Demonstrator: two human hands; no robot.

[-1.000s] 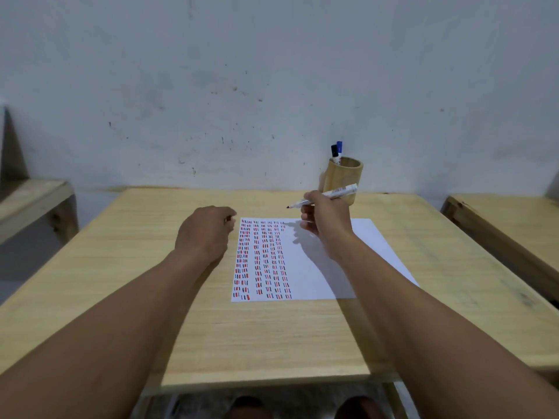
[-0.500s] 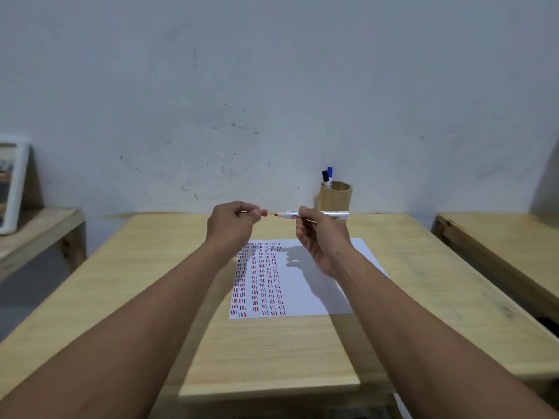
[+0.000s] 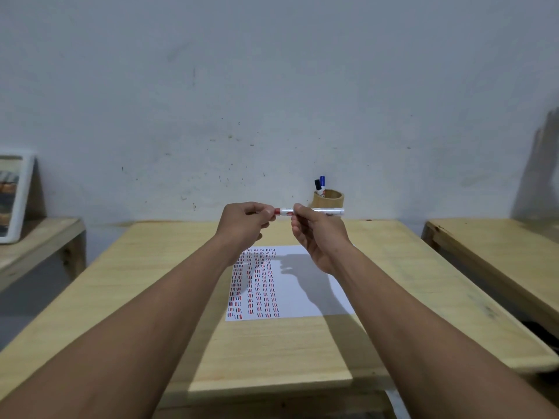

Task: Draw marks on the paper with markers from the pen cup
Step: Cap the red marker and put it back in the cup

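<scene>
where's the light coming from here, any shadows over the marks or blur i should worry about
Head view: the hands' shadow falls on the paper toward its unmarked middle and only brushes the top rows of marks, so the light seems to come from above and in front; the right hand and left hand with the red marker look sharp; the wide lens bows the table edges; no glare.

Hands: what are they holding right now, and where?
Red marker: right hand pinches the barrel, left hand grips the red cap end.
</scene>
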